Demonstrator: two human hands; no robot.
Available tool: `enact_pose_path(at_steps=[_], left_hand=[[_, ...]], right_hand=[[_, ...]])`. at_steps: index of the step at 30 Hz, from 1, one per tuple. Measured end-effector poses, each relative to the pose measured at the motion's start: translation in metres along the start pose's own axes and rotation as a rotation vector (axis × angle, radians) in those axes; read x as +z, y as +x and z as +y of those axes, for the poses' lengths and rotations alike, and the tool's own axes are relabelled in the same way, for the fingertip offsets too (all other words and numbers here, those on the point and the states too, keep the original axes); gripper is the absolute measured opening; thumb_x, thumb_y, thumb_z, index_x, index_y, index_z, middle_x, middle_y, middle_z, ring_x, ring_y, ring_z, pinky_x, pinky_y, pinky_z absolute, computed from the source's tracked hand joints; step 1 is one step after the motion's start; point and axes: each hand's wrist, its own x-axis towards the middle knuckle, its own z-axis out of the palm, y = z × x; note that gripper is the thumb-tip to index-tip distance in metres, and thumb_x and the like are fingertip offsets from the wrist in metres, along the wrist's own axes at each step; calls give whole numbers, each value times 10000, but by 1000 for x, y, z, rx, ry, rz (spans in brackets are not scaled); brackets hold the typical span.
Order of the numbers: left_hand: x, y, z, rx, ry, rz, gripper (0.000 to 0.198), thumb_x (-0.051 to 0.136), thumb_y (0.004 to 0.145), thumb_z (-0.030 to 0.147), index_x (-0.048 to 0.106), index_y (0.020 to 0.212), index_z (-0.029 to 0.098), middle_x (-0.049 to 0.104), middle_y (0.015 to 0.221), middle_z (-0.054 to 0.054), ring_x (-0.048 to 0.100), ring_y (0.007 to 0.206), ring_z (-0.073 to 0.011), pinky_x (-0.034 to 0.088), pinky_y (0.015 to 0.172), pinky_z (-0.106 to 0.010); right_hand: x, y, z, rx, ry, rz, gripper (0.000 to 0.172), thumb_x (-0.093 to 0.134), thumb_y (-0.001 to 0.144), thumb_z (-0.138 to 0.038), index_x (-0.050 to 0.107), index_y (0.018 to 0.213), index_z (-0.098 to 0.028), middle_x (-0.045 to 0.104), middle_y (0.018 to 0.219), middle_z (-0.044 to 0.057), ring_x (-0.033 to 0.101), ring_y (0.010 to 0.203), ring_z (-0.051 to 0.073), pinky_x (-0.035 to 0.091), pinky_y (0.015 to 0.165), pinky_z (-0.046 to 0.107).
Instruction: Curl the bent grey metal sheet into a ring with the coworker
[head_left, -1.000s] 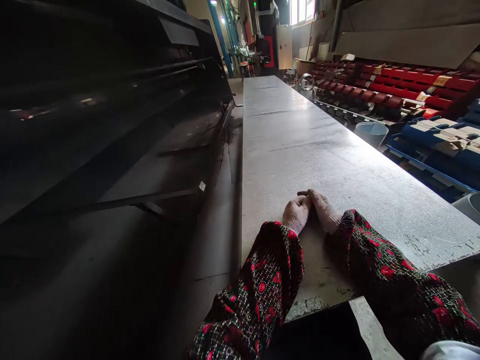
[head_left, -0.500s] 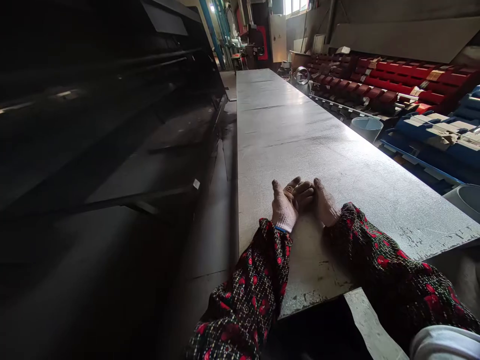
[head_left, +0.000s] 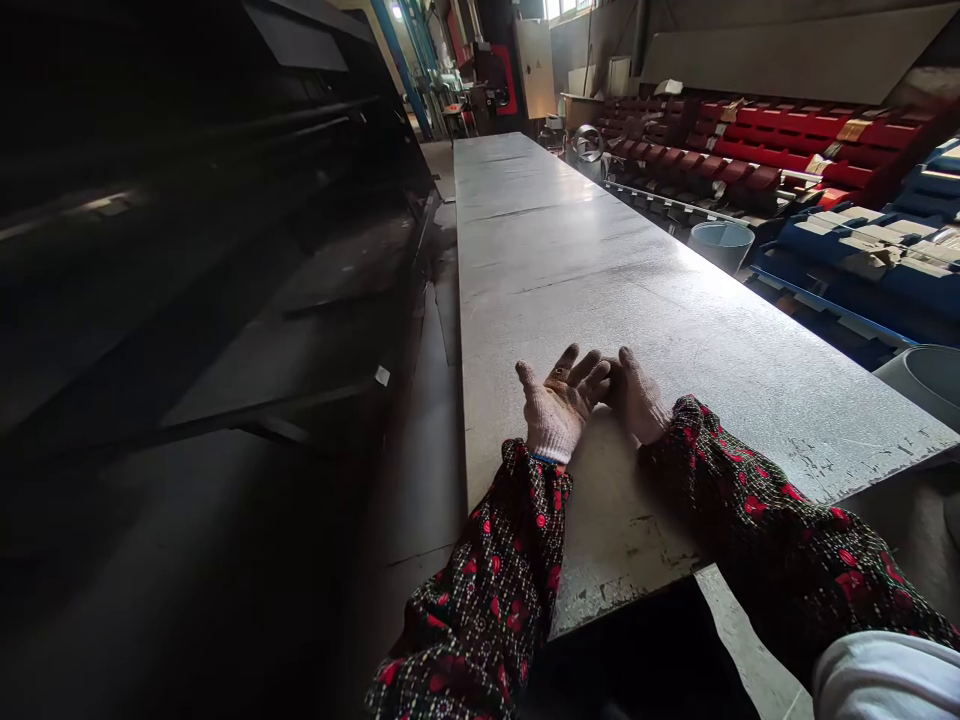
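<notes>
My left hand (head_left: 556,408), in a pale knitted glove with brown stains, is turned palm up above the metal-topped table (head_left: 540,290). Its fingers are spread and slightly curled. A small ring-shaped spot shows at the index finger; whether it is a loose piece or a mark on the glove is unclear. Beside it, my right hand (head_left: 640,400), gloved too, has its thumb raised and apart. Its other fingers reach toward the left fingertips, seem to touch them, and are partly hidden there. Nothing held is visible in either hand.
A dark sloping machine or panel (head_left: 187,250) fills the left side. Along the right lie red formed metal parts (head_left: 780,145), blue ones (head_left: 840,250) and grey buckets (head_left: 721,245). A pale strip (head_left: 739,635) sticks out at the table's near edge.
My left hand has opened out, its palm and fingers now more exposed. The right hand stays close at its fingertips. The whole view has shifted slightly.
</notes>
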Motion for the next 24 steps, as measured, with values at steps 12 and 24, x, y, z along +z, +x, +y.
enact_pose_path(at_steps=[12, 24], left_hand=[[-17, 9, -3, 125, 31, 153, 731, 339, 697, 767, 600, 1043, 178, 619, 1085, -142, 601, 991, -265, 463, 857, -435], [-17, 9, 0, 139, 49, 159, 719, 368, 692, 760, 612, 1014, 165, 642, 1036, -139, 610, 979, -255, 479, 846, -396]], right_hand=[[-5, 3, -19, -3, 163, -27, 598, 337, 793, -668, 619, 993, -181, 676, 1050, 95, 608, 988, 216, 423, 949, 418], [-4, 2, -20, 50, 146, -138, 621, 280, 799, -682, 574, 1073, -210, 661, 1090, 87, 589, 1032, 219, 371, 988, 461]])
